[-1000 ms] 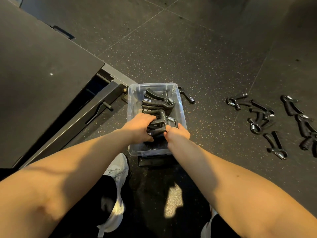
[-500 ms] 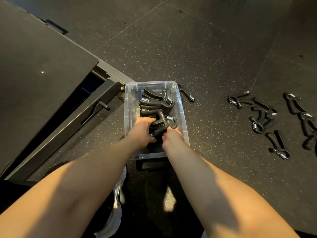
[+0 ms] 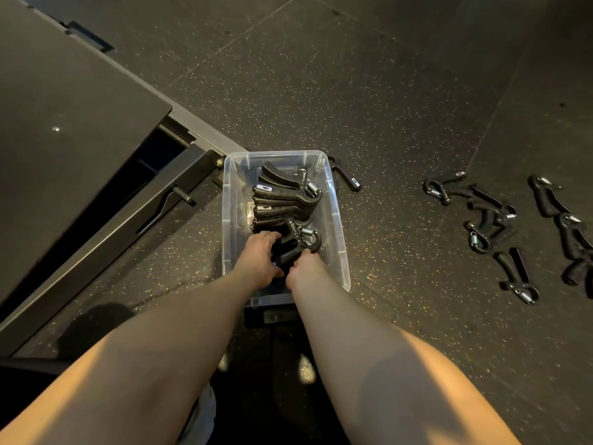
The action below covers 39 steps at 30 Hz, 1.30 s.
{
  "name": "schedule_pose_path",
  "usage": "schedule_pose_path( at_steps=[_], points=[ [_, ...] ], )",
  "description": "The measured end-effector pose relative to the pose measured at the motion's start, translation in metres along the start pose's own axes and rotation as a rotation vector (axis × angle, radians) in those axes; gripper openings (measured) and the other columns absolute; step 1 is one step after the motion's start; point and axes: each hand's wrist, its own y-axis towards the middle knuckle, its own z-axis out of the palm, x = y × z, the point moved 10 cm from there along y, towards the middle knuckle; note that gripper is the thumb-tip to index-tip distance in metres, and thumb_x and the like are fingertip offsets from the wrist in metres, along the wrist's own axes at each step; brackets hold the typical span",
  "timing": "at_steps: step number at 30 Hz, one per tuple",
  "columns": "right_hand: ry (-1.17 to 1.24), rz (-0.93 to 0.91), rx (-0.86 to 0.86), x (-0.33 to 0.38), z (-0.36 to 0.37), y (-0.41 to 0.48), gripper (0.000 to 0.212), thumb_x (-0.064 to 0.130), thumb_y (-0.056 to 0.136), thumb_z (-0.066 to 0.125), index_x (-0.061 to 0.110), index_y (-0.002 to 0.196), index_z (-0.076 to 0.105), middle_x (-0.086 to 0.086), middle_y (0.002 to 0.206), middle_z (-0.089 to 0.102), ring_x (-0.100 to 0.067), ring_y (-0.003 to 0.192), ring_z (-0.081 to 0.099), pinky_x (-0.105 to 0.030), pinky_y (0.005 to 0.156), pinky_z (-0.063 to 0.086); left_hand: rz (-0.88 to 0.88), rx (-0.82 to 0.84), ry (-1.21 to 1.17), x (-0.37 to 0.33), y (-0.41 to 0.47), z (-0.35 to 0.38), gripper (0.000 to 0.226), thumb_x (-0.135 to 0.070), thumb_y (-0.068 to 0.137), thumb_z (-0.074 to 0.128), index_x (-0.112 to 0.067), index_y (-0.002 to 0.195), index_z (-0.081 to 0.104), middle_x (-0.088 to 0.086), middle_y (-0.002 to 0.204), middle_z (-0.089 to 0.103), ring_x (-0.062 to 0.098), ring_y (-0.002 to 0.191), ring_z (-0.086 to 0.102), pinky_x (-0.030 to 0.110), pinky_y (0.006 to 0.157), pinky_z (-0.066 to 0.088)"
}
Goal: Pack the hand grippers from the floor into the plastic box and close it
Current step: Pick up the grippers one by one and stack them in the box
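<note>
A clear plastic box [image 3: 340,220] stands open on the dark floor in front of me. Several black hand grippers [image 3: 282,200] with steel springs lie stacked inside it. Both my hands reach into the near half of the box. My left hand [image 3: 258,258] and my right hand [image 3: 305,263] hold the nearest hand gripper [image 3: 298,240] from either side, fingers curled round its handles. Several more hand grippers [image 3: 487,220] lie scattered on the floor to the right. One hand gripper [image 3: 346,178] lies just behind the box's right far corner.
A big dark platform with a metal frame [image 3: 106,213] runs diagonally on the left, close to the box. A dark flat object [image 3: 269,316], partly hidden by my arms, lies under the box's near end. A white shoe [image 3: 202,415] shows between my arms.
Both hands have sunk a little deeper into the box with the nearest hand gripper. The camera has shifted slightly; the box and floor grippers stay put.
</note>
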Motion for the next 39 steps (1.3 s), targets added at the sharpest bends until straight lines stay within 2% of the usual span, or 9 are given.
schedule_pose_path(
  at_steps=[1,3,7,11,17,25,30,35,39],
  points=[
    [0.094,0.004,-0.098,0.006,-0.011,-0.013,0.037,0.033,0.079,0.046,0.056,0.062,0.07,0.002,0.095,0.056,-0.036,0.123,0.056,-0.05,0.107,0.045,0.0,0.005,0.007,0.002,0.002,0.002,0.098,-0.018,0.06,0.093,-0.015,0.146,0.047,-0.001,0.141,0.049,0.022,0.135,0.041,0.043,0.114,0.039],
    [0.064,-0.061,-0.275,0.028,-0.028,-0.078,0.015,0.022,0.085,0.064,0.023,0.081,0.077,-0.004,0.089,0.069,-0.029,0.09,0.067,-0.048,0.092,0.055,0.006,0.01,0.016,0.004,0.006,0.005,0.095,-0.018,0.059,0.094,-0.015,0.144,0.05,0.0,0.137,0.052,0.023,0.131,0.045,0.042,0.112,0.041],
    [-0.029,-0.124,-0.316,0.043,-0.021,-0.128,0.011,0.013,0.091,0.064,0.01,0.1,0.069,-0.008,0.096,0.069,-0.022,0.071,0.061,-0.033,0.069,0.053,0.002,0.014,0.013,0.007,0.01,0.01,0.091,-0.016,0.063,0.092,-0.013,0.144,0.05,0.001,0.139,0.05,0.024,0.134,0.041,0.038,0.115,0.037],
    [-0.098,-0.265,-0.296,0.05,-0.008,-0.137,0.035,0.001,0.084,0.063,0.015,0.116,0.067,-0.007,0.107,0.072,-0.028,0.093,0.068,-0.043,0.083,0.059,0.012,-0.024,0.04,0.009,0.016,0.01,0.079,-0.019,0.076,0.084,-0.01,0.146,0.047,0.006,0.144,0.049,0.025,0.137,0.035,0.033,0.115,0.032],
    [-0.205,-0.229,-0.302,0.047,-0.005,-0.135,0.036,0.01,0.088,0.058,0.025,0.119,0.067,-0.006,0.111,0.07,-0.03,0.103,0.065,-0.048,0.095,0.054,0.009,-0.011,0.07,0.01,0.02,0.013,0.085,-0.019,0.075,0.086,-0.013,0.149,0.043,0.004,0.15,0.043,0.023,0.142,0.03,0.033,0.118,0.028],
    [-0.296,-0.232,-0.331,0.046,-0.006,-0.125,0.044,0.01,0.08,0.064,0.024,0.121,0.064,-0.007,0.109,0.071,-0.031,0.098,0.068,-0.048,0.087,0.059,0.097,0.053,0.146,0.001,0.027,0.019,0.088,-0.021,0.077,0.084,-0.014,0.153,0.038,0.004,0.156,0.04,0.022,0.15,0.023,0.032,0.124,0.017],
    [-0.229,-0.188,-0.39,0.041,-0.013,-0.128,0.039,0.012,0.08,0.064,0.012,0.119,0.064,-0.012,0.107,0.071,-0.033,0.094,0.069,-0.046,0.084,0.06,0.117,0.047,0.163,0.001,0.027,0.02,0.084,-0.015,0.083,0.079,-0.016,0.154,0.035,0.002,0.159,0.035,0.02,0.152,0.017,0.031,0.124,0.013],
    [-0.27,-0.103,-0.414,0.047,-0.026,-0.128,0.029,0.012,0.095,0.056,-0.006,0.116,0.062,-0.018,0.101,0.067,-0.025,0.071,0.06,-0.03,0.057,0.046,0.122,0.082,0.145,0.0,0.026,0.023,0.087,-0.006,0.083,0.075,-0.017,0.156,0.031,0.0,0.162,0.029,0.02,0.153,0.011,0.033,0.125,0.01],
    [-0.272,-0.099,-0.246,0.045,-0.012,-0.134,0.035,0.01,0.1,0.05,0.0,0.134,0.051,-0.018,0.132,0.06,-0.032,0.118,0.061,-0.032,0.08,0.049,0.129,0.091,0.189,0.001,0.027,0.026,0.086,-0.003,0.085,0.072,-0.02,0.157,0.029,-0.003,0.163,0.026,0.019,0.154,0.007,0.035,0.126,0.011]
  ],
)
